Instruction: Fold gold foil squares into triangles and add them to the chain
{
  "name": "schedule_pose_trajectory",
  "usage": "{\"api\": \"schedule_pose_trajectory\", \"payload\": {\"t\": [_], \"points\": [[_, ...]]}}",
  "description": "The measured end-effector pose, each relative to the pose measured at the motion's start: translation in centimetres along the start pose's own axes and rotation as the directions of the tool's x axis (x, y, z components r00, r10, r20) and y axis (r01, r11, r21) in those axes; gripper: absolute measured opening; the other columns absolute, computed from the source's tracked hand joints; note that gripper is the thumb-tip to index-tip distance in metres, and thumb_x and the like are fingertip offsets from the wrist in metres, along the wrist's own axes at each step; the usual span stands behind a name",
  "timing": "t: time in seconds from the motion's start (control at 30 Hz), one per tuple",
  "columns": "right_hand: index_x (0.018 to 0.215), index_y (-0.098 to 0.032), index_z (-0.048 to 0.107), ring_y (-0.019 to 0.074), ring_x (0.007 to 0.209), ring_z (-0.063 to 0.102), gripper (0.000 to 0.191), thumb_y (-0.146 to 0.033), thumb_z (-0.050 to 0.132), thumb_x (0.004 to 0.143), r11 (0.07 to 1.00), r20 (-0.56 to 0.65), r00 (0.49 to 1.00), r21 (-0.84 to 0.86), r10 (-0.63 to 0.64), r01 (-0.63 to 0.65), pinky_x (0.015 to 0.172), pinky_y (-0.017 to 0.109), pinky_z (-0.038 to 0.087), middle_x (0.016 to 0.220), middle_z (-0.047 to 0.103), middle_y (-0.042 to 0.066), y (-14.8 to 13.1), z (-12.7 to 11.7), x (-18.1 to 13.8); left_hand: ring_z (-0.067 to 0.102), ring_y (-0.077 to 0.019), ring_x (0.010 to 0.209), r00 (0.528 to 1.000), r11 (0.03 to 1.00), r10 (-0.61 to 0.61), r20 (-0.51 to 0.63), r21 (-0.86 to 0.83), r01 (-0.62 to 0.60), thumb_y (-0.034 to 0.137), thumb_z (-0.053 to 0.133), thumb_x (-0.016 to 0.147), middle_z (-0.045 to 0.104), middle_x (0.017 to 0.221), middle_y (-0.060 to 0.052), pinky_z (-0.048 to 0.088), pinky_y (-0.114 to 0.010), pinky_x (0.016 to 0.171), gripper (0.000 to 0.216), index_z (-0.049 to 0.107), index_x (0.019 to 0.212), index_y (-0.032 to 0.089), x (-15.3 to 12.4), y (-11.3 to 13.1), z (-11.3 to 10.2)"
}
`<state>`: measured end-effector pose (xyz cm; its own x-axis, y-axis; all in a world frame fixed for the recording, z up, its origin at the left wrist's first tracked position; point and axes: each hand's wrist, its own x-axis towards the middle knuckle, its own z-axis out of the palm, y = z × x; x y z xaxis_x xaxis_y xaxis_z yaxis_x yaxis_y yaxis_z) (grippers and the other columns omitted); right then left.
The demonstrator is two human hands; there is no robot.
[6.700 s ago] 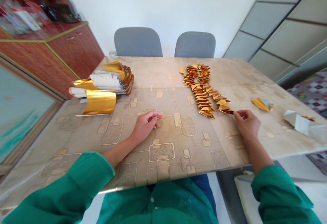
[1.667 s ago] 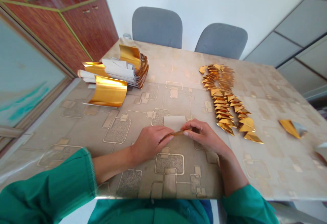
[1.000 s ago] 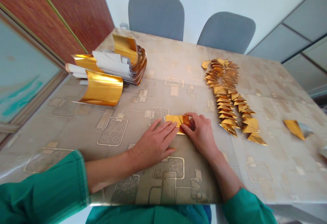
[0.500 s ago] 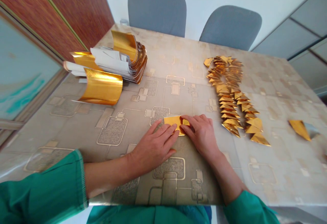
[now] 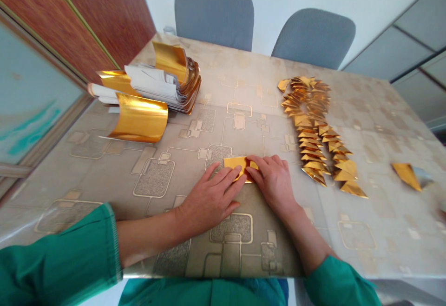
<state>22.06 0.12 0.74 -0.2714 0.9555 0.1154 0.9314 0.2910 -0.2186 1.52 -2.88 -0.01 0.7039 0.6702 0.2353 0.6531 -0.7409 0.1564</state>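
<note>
Spread flat, the left hand (image 5: pixel 210 199) and right hand (image 5: pixel 273 185) press folded gold foil (image 5: pixel 237 166) between them.

head-worn camera | looks forward, down | close over left hand (image 5: pixel 209 199), right hand (image 5: pixel 273 182)

The folded foil (image 5: pixel 240 167) under the fingers (image 5: pixel 228 174) is shiny gold. The counter (image 5: pixel 379 236) is beige, patterned with gold-outlined squares filled with speckled grey. At ten o'clock, the cabinet (image 5: pixel 111 27) is reddish brown with olive-gold trim. At twelve o'clock, the chairs (image 5: pixel 214 15) are slate grey. At two o'clock, the triangles (image 5: pixel 310 129) gleam orange-gold. At seven o'clock, the sleeve (image 5: pixel 55 255) is deep green.
</note>
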Motion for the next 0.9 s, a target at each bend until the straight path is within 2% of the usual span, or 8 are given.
{"api": "schedule_pose_trajectory", "payload": {"t": [0.17, 0.33, 0.5, 0.67, 0.77, 0.9], "points": [[0.115, -0.026, 0.067, 0.0239, 0.086, 0.055, 0.024, -0.038, 0.058, 0.096, 1.0, 0.002, 1.0, -0.018, 0.008, -0.008, 0.076, 0.034, 0.03, 0.088, 0.069, 0.004, -0.1, 0.1, 0.2, 0.05, -0.0298, 0.127, 1.0, 1.0, -0.007, 0.02, -0.001, 0.007, 0.041, 0.062, 0.092, 0.051, 0.144, -0.016, 0.027, -0.052, 0.114, 0.054, 0.05, 0.137, 0.015, 0.1, 0.0, 0.0], [0.113, -0.025, 0.065, 0.0227, 0.086, 0.057, 0.022, -0.036, 0.057, 0.096, 0.999, -0.014, 1.0, -0.043, 0.002, -0.003, 0.077, 0.035, 0.029, 0.09, 0.07, 0.004, -0.4, 0.3, 0.3, 0.049, -0.0313, 0.126, 0.997, 0.999, -0.021, 0.069, -0.026, 0.023, 0.041, 0.064, 0.09, 0.049, 0.146, -0.014, 0.029, -0.056, 0.112, 0.053, 0.05, 0.138, 0.024, 0.2, -0.1, -0.1], [0.112, -0.023, 0.065, 0.0229, 0.089, 0.057, 0.021, -0.034, 0.055, 0.097, 0.999, -0.032, 0.999, -0.051, -0.003, 0.001, 0.078, 0.035, 0.03, 0.092, 0.069, 0.005, -0.3, 0.3, 0.3, 0.048, -0.0329, 0.125, 0.997, 0.999, -0.013, 0.076, -0.032, 0.015, 0.039, 0.065, 0.089, 0.048, 0.145, -0.015, 0.028, -0.059, 0.11, 0.049, 0.054, 0.134, 0.024, 0.3, -0.2, -0.2], [0.121, -0.02, 0.06, 0.0243, 0.092, 0.055, 0.029, -0.035, 0.052, 0.097, 0.999, -0.16, 0.987, -0.032, 0.002, -0.007, 0.08, 0.035, 0.031, 0.097, 0.067, 0.007, -0.6, -0.1, -0.6, 0.05, -0.0323, 0.122, 0.998, 1.0, 0.005, 0.058, 0.008, -0.006, 0.04, 0.065, 0.089, 0.05, 0.143, -0.014, 0.029, -0.059, 0.11, 0.049, 0.054, 0.135, 0.025, 0.4, -0.3, -0.3], [0.121, -0.018, 0.058, 0.0233, 0.094, 0.056, 0.027, -0.027, 0.052, 0.096, 0.999, -0.122, 0.992, 0.031, -0.018, 0.022, 0.083, 0.035, 0.031, 0.102, 0.069, 0.006, -1.1, 0.3, -1.3, 0.05, -0.0321, 0.122, 0.997, 0.999, 0.013, 0.072, 0.034, -0.016, 0.042, 0.063, 0.09, 0.05, 0.144, -0.014, 0.03, -0.058, 0.11, 0.051, 0.052, 0.137, 0.024, 0.4, -0.3, -0.3], [0.115, -0.018, 0.059, 0.0239, 0.092, 0.057, 0.022, -0.024, 0.051, 0.096, 1.0, -0.074, 0.997, 0.012, 0.025, -0.024, 0.083, 0.036, 0.029, 0.102, 0.071, 0.007, -1.2, 0.8, -1.9, 0.049, -0.0327, 0.124, 0.995, 0.998, 0.03, 0.092, 0.05, -0.034, 0.044, 0.063, 0.091, 0.048, 0.146, -0.014, 0.03, -0.059, 0.109, 0.053, 0.051, 0.139, 0.026, 0.3, -0.6, -0.5]]}}
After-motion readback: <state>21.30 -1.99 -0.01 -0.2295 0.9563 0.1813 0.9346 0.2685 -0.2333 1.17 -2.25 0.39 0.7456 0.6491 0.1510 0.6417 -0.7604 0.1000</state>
